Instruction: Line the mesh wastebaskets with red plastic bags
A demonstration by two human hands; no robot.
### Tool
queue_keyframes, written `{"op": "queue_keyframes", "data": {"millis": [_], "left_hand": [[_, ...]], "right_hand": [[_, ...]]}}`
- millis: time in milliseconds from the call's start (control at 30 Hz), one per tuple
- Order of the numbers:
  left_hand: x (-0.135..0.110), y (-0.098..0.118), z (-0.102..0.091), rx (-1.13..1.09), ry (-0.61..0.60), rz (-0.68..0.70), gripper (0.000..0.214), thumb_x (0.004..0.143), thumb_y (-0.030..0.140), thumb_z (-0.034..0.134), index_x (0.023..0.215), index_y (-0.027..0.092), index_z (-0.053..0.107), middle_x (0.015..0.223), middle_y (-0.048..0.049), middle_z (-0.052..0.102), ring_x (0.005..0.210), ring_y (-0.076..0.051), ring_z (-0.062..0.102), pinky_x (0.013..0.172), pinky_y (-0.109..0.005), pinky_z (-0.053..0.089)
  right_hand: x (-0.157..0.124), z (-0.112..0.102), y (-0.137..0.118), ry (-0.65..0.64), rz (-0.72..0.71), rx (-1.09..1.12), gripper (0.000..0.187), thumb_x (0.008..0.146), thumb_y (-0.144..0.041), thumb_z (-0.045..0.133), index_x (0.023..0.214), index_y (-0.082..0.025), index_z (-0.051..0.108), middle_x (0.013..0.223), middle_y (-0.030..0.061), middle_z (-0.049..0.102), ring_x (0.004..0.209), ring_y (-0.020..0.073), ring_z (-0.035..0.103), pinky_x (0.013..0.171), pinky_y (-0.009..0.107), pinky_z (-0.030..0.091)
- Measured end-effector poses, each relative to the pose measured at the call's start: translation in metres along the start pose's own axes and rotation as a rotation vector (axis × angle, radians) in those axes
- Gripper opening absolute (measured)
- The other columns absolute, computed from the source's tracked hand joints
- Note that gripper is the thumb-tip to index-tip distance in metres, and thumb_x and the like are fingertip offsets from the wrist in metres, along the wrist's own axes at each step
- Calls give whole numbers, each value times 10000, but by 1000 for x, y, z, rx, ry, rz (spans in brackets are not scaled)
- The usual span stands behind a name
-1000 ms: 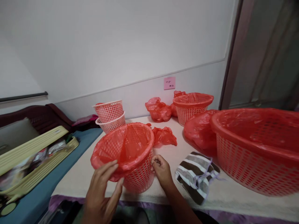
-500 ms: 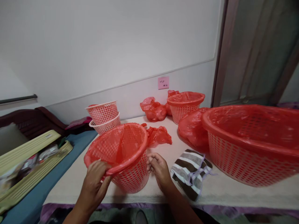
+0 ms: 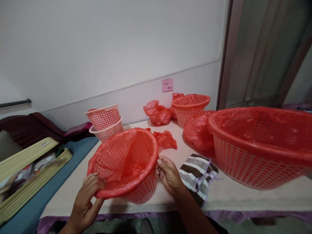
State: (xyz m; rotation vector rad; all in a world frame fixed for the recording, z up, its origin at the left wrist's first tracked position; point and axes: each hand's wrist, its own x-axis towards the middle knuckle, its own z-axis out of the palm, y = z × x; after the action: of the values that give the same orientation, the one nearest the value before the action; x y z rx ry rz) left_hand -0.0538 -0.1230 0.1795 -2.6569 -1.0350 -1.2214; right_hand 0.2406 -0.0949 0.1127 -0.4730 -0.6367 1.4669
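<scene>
A plastic basket (image 3: pixel 143 191) with a lattice wall tilts toward me near the table's front edge. A thin red plastic bag (image 3: pixel 136 156) lines it and folds out over the rim. My left hand (image 3: pixel 89 195) grips the near left rim, fingers over the bag and thumb beneath. On the right side, my right hand (image 3: pixel 168 174) has its thumb and curled fingers pinched at the bag's edge just under the rim. Right of that hand lies a folded striped cloth (image 3: pixel 197 175) with a purple cord. Behind the basket is a crumpled red bag (image 3: pixel 165 140).
A large oval lined basket (image 3: pixel 248 165) stands at the right, with a puffed red bag (image 3: pixel 198 133) beside it. Farther back are a smaller lined basket (image 3: pixel 187 115), a bunched bag (image 3: pixel 159 113) and two stacked baskets (image 3: pixel 104 120). A pink note (image 3: pixel 167 85) is on the wall.
The basket has tipped further toward me, showing more of its inside. My left hand has slid left and down along the rim; my right hand has come up against the rim's right side.
</scene>
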Motion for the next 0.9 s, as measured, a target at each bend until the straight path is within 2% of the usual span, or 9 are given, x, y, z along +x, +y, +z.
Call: {"op": "queue_keyframes", "data": {"millis": [100, 267, 400, 500, 667, 800, 900], "left_hand": [[-1, -2, 0, 8, 3, -1, 192, 715, 149, 608, 868, 258, 641, 829, -64, 672, 822, -265, 606, 866, -436, 417], [3, -2, 3, 52, 10, 27, 235, 709, 114, 599, 896, 256, 612, 808, -51, 660, 822, -258, 603, 845, -417, 419], [7, 2, 4, 100, -14, 53, 278, 715, 116, 609, 956, 254, 604, 834, -49, 658, 839, -247, 606, 844, -391, 422], [11, 10, 6, 108, -33, 53, 275, 722, 117, 611, 957, 259, 595, 838, -47, 662, 834, -243, 604, 852, -390, 419], [12, 20, 16, 96, -32, -12, 245, 731, 136, 623, 940, 264, 619, 840, -57, 677, 853, -252, 605, 872, -414, 423], [2, 18, 14, 60, -50, -116, 250, 732, 172, 642, 960, 269, 671, 918, -81, 707, 943, -276, 617, 955, -448, 418], [-1, 20, -5, -3, -135, -185, 422, 725, 193, 680, 1134, 296, 667, 1115, -93, 699, 1093, -288, 605, 1042, -436, 389]], "right_hand": [[-1, 0, -3, -14, 12, 18, 225, 693, -321, 731, 765, -177, 574, 594, -43, 527, 509, 76, 451, 512, 204, 340], [-2, 1, -7, -20, -22, 103, 190, 684, -293, 709, 755, -192, 565, 676, -25, 544, 602, 105, 492, 578, 228, 389], [-1, 1, -8, -40, -32, 72, 241, 781, -404, 650, 849, -191, 560, 674, -24, 540, 584, 103, 491, 546, 224, 364], [0, 2, -12, 21, -98, -136, 399, 787, -525, 626, 980, -184, 548, 708, -19, 557, 581, 110, 495, 528, 234, 365], [7, 12, -28, 317, -250, -637, 734, 690, -552, 695, 1259, -162, 448, 649, -61, 476, 581, 146, 480, 565, 290, 400], [18, 28, -37, 440, -312, -920, 716, 661, -483, 705, 1273, -171, 499, 623, -62, 468, 596, 171, 491, 625, 324, 400], [24, 35, -37, 446, -277, -948, 674, 674, -456, 669, 1255, -145, 522, 611, -55, 453, 587, 177, 482, 592, 318, 383]]}}
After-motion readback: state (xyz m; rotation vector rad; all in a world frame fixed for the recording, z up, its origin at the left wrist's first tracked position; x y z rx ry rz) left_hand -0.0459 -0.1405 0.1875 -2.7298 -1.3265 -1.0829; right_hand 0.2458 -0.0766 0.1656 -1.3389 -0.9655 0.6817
